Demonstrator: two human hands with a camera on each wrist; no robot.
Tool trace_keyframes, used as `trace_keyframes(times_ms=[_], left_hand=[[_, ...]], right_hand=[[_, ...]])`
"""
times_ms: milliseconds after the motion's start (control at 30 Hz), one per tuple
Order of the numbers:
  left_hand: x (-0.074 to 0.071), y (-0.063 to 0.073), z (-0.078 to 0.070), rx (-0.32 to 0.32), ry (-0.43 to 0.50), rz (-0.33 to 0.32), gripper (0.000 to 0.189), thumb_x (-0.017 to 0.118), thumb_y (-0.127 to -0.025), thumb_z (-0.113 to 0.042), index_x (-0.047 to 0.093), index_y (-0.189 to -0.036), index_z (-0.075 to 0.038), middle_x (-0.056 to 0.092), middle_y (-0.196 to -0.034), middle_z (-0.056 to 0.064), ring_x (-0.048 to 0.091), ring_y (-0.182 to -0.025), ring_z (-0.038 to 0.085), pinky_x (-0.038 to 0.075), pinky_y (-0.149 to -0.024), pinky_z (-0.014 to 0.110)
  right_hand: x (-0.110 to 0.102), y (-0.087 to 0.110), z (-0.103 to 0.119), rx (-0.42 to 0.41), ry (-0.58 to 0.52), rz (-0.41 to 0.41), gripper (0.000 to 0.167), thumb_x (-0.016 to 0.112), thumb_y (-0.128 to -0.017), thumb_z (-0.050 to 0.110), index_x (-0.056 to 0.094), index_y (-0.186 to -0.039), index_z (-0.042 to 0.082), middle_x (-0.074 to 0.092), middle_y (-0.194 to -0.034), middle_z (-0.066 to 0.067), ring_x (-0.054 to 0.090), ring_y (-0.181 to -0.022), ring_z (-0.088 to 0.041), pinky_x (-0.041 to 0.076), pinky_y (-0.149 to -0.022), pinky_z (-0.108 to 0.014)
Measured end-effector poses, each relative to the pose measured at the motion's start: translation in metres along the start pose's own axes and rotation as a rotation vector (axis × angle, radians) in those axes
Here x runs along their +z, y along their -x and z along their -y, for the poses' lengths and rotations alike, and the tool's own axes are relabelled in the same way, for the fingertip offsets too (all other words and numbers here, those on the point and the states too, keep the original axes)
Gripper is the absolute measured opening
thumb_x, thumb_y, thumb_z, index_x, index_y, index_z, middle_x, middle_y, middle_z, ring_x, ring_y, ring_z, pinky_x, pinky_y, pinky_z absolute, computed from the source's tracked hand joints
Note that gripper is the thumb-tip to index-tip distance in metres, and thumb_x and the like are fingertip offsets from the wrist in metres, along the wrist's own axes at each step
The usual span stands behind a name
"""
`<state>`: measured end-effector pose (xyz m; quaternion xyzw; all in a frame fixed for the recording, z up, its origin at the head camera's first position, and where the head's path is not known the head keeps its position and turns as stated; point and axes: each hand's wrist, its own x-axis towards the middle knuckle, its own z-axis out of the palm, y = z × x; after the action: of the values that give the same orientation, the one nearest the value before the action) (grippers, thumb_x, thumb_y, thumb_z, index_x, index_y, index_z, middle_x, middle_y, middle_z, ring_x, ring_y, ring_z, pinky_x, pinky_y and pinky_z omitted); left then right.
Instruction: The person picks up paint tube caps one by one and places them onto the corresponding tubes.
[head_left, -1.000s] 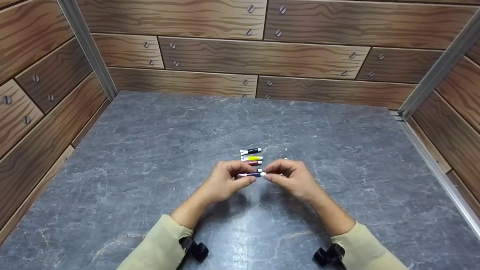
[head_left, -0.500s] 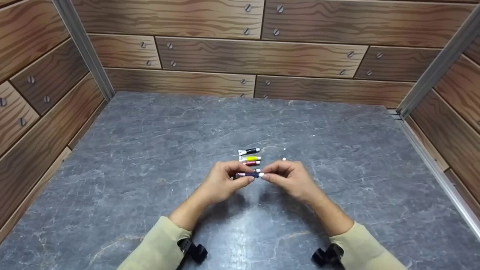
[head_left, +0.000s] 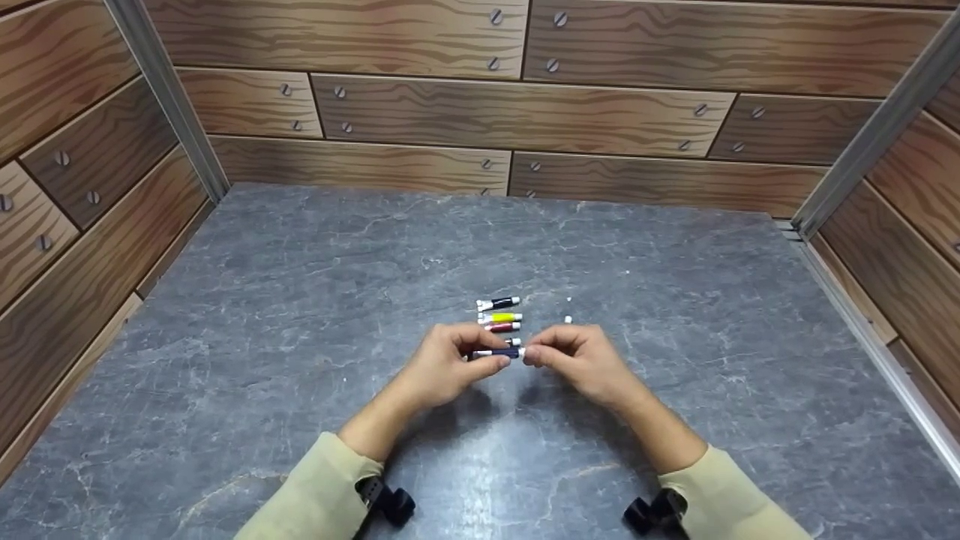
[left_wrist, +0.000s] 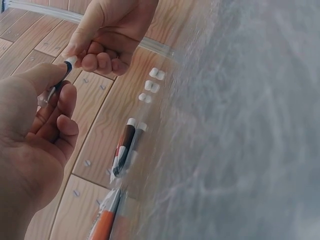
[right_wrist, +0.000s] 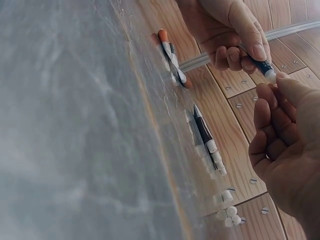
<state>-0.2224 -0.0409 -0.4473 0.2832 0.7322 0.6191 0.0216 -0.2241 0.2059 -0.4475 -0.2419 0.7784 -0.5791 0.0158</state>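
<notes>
In the head view, my left hand (head_left: 450, 364) pinches a small dark-blue paint tube (head_left: 501, 352) between thumb and fingers, holding it level over the table. My right hand (head_left: 592, 364) pinches the white cap end (left_wrist: 72, 59) of that tube, its fingertips close to the left ones. Behind the hands lie a black paint tube (head_left: 501, 303), a yellow one (head_left: 504, 318) and a red one (head_left: 504, 327), white ends to the right. Another tube, with its white end (head_left: 514, 342) showing, is mostly hidden by my left fingers.
Small white pieces (head_left: 568, 319) lie beyond my right hand, also seen as white pieces (left_wrist: 151, 86) in the left wrist view. An orange-ended slim object (left_wrist: 103, 225) lies on the table. Wood-patterned walls (head_left: 420, 112) enclose the grey marbled tabletop (head_left: 337, 262).
The blue tube and both hands have dipped slightly. My right fingers have shifted on the cap and now cover more of it. The tubes lying behind have not moved.
</notes>
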Motion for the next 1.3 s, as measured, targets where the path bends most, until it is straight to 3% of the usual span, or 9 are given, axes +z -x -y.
trace_keyframes(times_ms=[233, 400, 533, 767, 1000, 1167, 1300], left_hand=[[-0.0004, -0.001, -0.001, 0.004, -0.034, 0.009, 0.01, 0.082, -0.093, -0.007, 0.082, -0.102, -0.006, 0.079, -0.103, 0.005, 0.069, -0.086, 0.017, 0.052, -0.067, 0.02], [-0.001, -0.0007, -0.0011, 0.013, -0.063, 0.013, 0.008, 0.083, -0.093, -0.009, 0.082, -0.1, -0.007, 0.079, -0.102, 0.003, 0.069, -0.085, 0.012, 0.049, -0.065, 0.02], [-0.0009, -0.0006, 0.0001, 0.018, -0.058, 0.016, 0.009, 0.082, -0.093, -0.009, 0.081, -0.101, -0.004, 0.079, -0.104, 0.007, 0.07, -0.086, 0.015, 0.049, -0.065, 0.02], [-0.0006, -0.0004, -0.0008, 0.011, -0.029, 0.01, 0.01, 0.081, -0.094, -0.007, 0.081, -0.103, -0.003, 0.079, -0.106, 0.007, 0.071, -0.089, 0.023, 0.051, -0.067, 0.019], [-0.0008, -0.0014, -0.0005, 0.012, -0.015, 0.002, 0.012, 0.08, -0.094, -0.005, 0.081, -0.105, -0.003, 0.079, -0.107, 0.007, 0.072, -0.09, 0.013, 0.055, -0.071, 0.021], [-0.0014, -0.0014, -0.0005, 0.003, -0.004, -0.006, 0.013, 0.08, -0.094, -0.005, 0.081, -0.106, -0.002, 0.079, -0.106, 0.008, 0.071, -0.088, 0.011, 0.057, -0.073, 0.022], [-0.0018, -0.0018, -0.0012, 0.005, -0.003, -0.009, 0.013, 0.081, -0.093, -0.005, 0.081, -0.106, -0.002, 0.079, -0.104, 0.009, 0.069, -0.085, 0.012, 0.055, -0.071, 0.022]], right_hand=[[-0.0005, -0.0015, -0.0011, 0.034, 0.019, 0.045, 0.02, 0.067, -0.105, 0.01, 0.077, -0.097, -0.004, 0.077, -0.086, -0.012, 0.072, -0.08, -0.015, 0.059, -0.076, -0.032], [0.0003, -0.0027, -0.0013, 0.041, 0.029, 0.074, 0.025, 0.063, -0.107, 0.011, 0.077, -0.092, -0.004, 0.076, -0.082, -0.01, 0.073, -0.078, -0.014, 0.06, -0.076, -0.031], [0.0012, -0.0026, -0.0014, 0.044, 0.017, 0.091, 0.028, 0.061, -0.108, 0.01, 0.075, -0.089, -0.005, 0.075, -0.081, -0.008, 0.072, -0.077, -0.012, 0.06, -0.075, -0.028], [0.0027, -0.0018, 0.0, 0.068, -0.04, 0.099, 0.034, 0.055, -0.111, 0.013, 0.074, -0.093, -0.009, 0.075, -0.087, -0.013, 0.074, -0.081, -0.016, 0.06, -0.08, -0.031], [0.0, -0.0018, -0.0019, 0.078, -0.064, 0.094, 0.035, 0.051, -0.113, 0.017, 0.073, -0.106, -0.009, 0.077, -0.095, -0.018, 0.073, -0.087, -0.022, 0.06, -0.084, -0.037], [-0.0025, -0.0006, -0.0039, 0.029, -0.156, 0.072, 0.029, 0.061, -0.107, 0.008, 0.064, -0.126, -0.014, 0.074, -0.108, -0.018, 0.074, -0.092, -0.023, 0.06, -0.089, -0.042], [-0.0029, 0.0008, -0.0021, -0.006, -0.212, 0.06, 0.037, 0.074, -0.096, -0.001, 0.061, -0.127, -0.016, 0.073, -0.114, -0.018, 0.074, -0.1, -0.027, 0.061, -0.089, -0.037]])
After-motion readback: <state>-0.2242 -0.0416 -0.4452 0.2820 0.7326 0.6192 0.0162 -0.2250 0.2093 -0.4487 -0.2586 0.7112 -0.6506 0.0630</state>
